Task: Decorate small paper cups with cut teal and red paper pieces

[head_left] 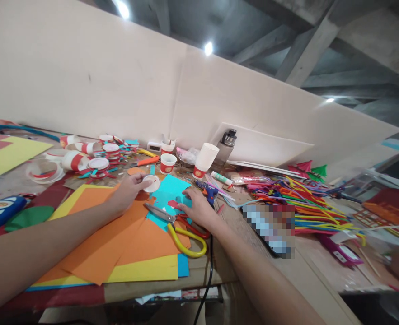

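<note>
My left hand [128,195] is closed, pinching a small white paper-cup bottom [151,184] with a small red mark on it. My right hand [201,208] reaches over a cut turquoise paper sheet [172,184], fingers apart, their tips close to a small red paper scrap [173,204]. Just below these fingers lie scissors [187,253] with a yellow handle, their blades over orange paper [128,234]. A red handle loop shows beside them, partly covered. Right of my right hand is a blue glue gun [212,193], partly hidden.
Cut paper cups [73,160] crowd the back left. A cup stack [206,160], a bottle [225,146] and a glue stick [221,178] stand or lie behind. Pipe cleaners [307,203] and a phone [267,230] are at right. A black cord [210,271] crosses the front edge.
</note>
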### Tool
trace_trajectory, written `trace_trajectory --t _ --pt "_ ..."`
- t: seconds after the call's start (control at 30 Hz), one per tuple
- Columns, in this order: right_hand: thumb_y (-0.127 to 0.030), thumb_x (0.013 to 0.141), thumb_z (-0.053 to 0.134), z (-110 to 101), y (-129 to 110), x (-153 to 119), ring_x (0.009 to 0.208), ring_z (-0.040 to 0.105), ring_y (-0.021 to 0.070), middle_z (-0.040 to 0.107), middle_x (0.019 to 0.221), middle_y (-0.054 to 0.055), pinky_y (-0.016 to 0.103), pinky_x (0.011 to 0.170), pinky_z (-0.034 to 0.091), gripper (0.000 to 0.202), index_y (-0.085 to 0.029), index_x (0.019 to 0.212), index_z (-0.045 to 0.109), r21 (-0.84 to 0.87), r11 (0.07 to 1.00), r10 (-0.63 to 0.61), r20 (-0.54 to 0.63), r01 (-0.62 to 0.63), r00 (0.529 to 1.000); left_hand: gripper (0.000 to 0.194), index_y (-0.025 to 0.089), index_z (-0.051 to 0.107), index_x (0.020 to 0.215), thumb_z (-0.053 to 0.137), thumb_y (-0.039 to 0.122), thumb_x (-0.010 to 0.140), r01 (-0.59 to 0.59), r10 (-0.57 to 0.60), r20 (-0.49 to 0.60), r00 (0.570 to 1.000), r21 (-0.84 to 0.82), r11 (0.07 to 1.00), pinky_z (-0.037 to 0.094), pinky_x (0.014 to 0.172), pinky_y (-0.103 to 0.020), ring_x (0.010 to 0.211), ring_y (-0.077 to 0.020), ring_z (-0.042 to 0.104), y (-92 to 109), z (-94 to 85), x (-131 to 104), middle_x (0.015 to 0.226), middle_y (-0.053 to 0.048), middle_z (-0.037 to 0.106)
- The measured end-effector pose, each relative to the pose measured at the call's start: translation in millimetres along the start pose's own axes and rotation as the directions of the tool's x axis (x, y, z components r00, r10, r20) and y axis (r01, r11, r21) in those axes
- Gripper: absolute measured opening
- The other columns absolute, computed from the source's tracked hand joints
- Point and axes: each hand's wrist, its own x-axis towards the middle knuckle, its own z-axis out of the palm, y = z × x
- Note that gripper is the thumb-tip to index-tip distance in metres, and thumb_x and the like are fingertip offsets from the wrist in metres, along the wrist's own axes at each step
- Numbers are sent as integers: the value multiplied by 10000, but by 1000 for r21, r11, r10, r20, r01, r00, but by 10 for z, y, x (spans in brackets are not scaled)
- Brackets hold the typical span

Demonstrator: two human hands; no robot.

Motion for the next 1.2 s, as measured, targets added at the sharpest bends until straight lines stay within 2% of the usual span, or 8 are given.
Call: trace_trajectory --t 0.1,0.2,0.27,0.43,0.67,0.87,1.03,1.2 --pt "-314 799 685 19 12 9 1058 564 208 605 1149 133 333 923 426 364 -131 1101 599 27 999 41 -3 -41 999 411 156 674 942 788 403 633 -27 27 16 1000 -12 1000 496 506 -219 626 -134 610 38 9 20 831 -47 694" --pt "-293 816 651 62 26 58 963 595 201 640 1063 112 320 838 444 319 -136 1088 598 42 984 175 -6 -174 985 404 162 661 919 800 398 622 -90 91 -14 996 54 994 507 543 -210 699 -147 625 101 -37 91 843 -47 695" --pt "-242 841 601 80 17 105 907 602 190 652 1006 99 305 791 440 233 -142 1051 598 38 972 233 -12 -232 972 401 169 643 925 788 406 637 -82 85 -23 996 114 990 520 543 -227 707 -154 624 118 -91 143 864 -46 693" --pt "-169 830 578 60 -37 202 779 594 173 649 863 58 278 691 405 197 -177 1026 576 10 966 257 15 -258 966 403 161 642 929 792 374 623 -73 76 -22 997 120 990 529 536 -236 707 -158 624 59 -192 184 885 -52 689" --pt "-156 806 599 48 24 274 599 490 109 529 660 -38 223 563 363 164 -178 968 582 100 949 291 91 -300 952 423 185 631 1009 773 351 647 -78 79 -47 996 26 997 508 500 -220 611 -121 602 -8 -225 173 900 -32 686" --pt "-146 803 615 14 -4 294 651 523 109 564 720 -15 220 585 376 154 -168 955 624 94 961 246 139 -260 959 413 174 619 1000 756 372 664 -81 84 -82 993 36 996 505 505 -223 581 -103 579 0 -204 180 912 -34 676" --pt "-147 815 602 49 -10 302 676 545 116 608 773 -2 228 621 395 156 -177 961 649 73 971 210 182 -226 961 415 156 630 980 751 398 665 -135 139 -52 989 62 989 494 539 -229 608 -116 581 8 -193 179 897 -48 688" --pt "-131 816 607 33 -57 246 848 563 159 627 935 54 277 762 409 226 -173 1036 635 18 978 203 113 -206 973 400 157 642 945 771 372 633 -132 139 -28 990 161 978 502 584 -245 738 -173 617 52 -190 158 887 -60 690"
